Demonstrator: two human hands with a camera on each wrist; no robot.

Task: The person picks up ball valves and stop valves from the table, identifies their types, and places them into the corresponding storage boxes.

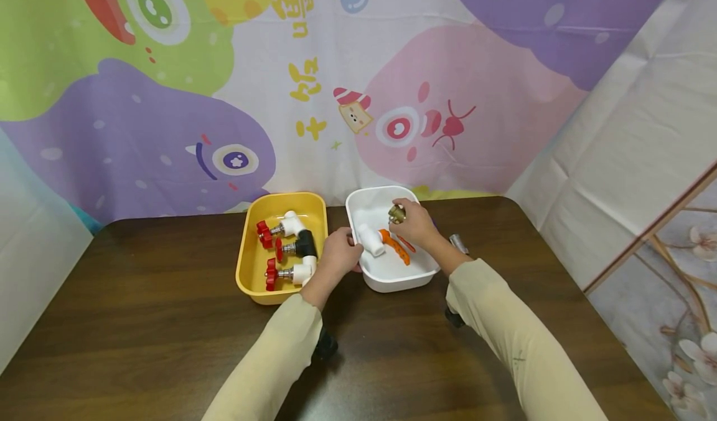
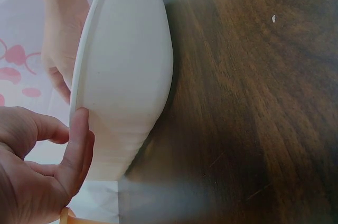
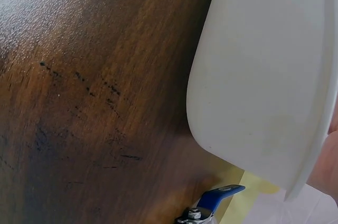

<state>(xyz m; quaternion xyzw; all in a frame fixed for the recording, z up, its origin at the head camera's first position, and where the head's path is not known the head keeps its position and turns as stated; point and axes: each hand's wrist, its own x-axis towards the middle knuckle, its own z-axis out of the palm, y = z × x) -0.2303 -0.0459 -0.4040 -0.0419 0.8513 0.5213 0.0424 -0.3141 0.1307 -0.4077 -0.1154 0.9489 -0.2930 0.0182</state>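
Observation:
My left hand [image 1: 340,251] pinches the left rim of a white plastic basin [image 1: 400,283] between thumb and fingers, also seen from the side in the left wrist view. Over the basin's right half, my right hand [image 1: 416,222] holds a small brass fitting [image 1: 397,213] in its fingertips. Inside the basin lie a white plastic pipe fitting [image 1: 371,240] and an orange handle [image 1: 396,246] attached to it or touching it; which, I cannot tell. A thin red piece [image 1: 406,243] lies beside the orange handle. In the right wrist view the brass fitting is hidden.
Left of the white basin stands a yellow basin [image 1: 246,265] with three red-wheeled valves, two on white fittings and one on a black fitting [image 1: 305,244]. Right of the white basin lies a metal valve [image 1: 458,243] with a blue lever [image 3: 219,195]. A patterned cloth hangs behind the table.

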